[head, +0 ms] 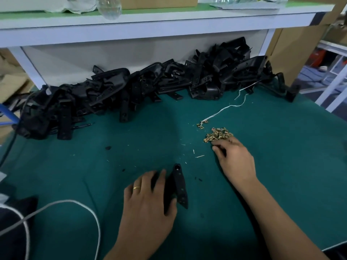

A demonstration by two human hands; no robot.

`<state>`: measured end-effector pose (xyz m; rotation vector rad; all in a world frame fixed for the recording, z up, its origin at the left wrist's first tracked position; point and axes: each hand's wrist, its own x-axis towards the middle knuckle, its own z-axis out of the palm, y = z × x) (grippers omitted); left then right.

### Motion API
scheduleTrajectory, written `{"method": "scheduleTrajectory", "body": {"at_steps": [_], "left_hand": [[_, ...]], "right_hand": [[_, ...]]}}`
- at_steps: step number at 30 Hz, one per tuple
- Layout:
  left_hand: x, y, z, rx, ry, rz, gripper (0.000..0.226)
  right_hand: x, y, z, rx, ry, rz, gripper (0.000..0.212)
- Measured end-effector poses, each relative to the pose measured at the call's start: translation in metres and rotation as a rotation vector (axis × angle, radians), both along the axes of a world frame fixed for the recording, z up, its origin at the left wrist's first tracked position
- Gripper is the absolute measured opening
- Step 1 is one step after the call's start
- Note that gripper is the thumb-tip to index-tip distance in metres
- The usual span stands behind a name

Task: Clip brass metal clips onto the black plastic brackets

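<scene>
At 6 o'clock, nearest the camera: left hand [148, 199], a gold ring [136, 188] on one finger, fingers and thumb curled round a black plastic bracket [179, 186] and holding it against the green mat [281, 166]. Bracket tilted, narrow rounded end pointing toward 12 o'clock, wider end toward 5 o'clock beside the thumb.

At 8 o'clock of that hand: a white cord [78, 203] looping over the mat, beside a dark cloth [15, 222] at the frame's lower left.

At 2 o'clock of the bracket: right hand [234, 158], fingers bent, tips touching the near edge of the pile of brass clips [218, 135]. Whether a clip is pinched between the fingertips, cannot tell; blurred there.

Just past the pile, toward 11 o'clock: two or three stray clips [200, 125] apart from the rest, with a thin white strand [225, 107] running from them toward 1 o'clock. Small pale slivers scattered between pile and bracket.

Farthest, from 9 o'clock across to 1 o'clock: a long heap of black brackets [131, 87] against the white shelf [150, 25], piled highest at the right. On the shelf top, a clear bottle [109, 6] and a cardboard box [159, 1].
</scene>
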<state>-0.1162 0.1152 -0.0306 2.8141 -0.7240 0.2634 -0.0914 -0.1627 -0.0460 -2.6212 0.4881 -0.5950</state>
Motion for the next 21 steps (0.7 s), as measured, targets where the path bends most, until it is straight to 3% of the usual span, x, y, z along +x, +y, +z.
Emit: {"method": "scheduleTrajectory", "body": {"at_steps": [3,8,12,14,21], "left_hand": [[0.023,-0.004,-0.012,0.059,-0.034,-0.091,0.057],[0.071,-0.035,-0.007,-0.07,-0.028,-0.162,0.054],[0.078,-0.05,-0.009,-0.085,-0.074,-0.292,0.057],[0.079,-0.049,-0.013,-0.122,-0.125,-0.304,0.058],[0.077,-0.05,-0.018,-0.104,-0.195,-0.267,0.062]], "right_hand": [[0.003,-0.006,0.001,0.037,0.006,0.019,0.007],[0.005,-0.004,0.001,0.18,-0.072,0.176,0.01],[0.0,0.017,0.002,0.782,-0.228,0.274,0.014],[-0.004,0.022,0.003,0.959,-0.286,0.325,0.007],[-0.036,0.038,-0.002,1.034,-0.429,0.155,0.009]]}}
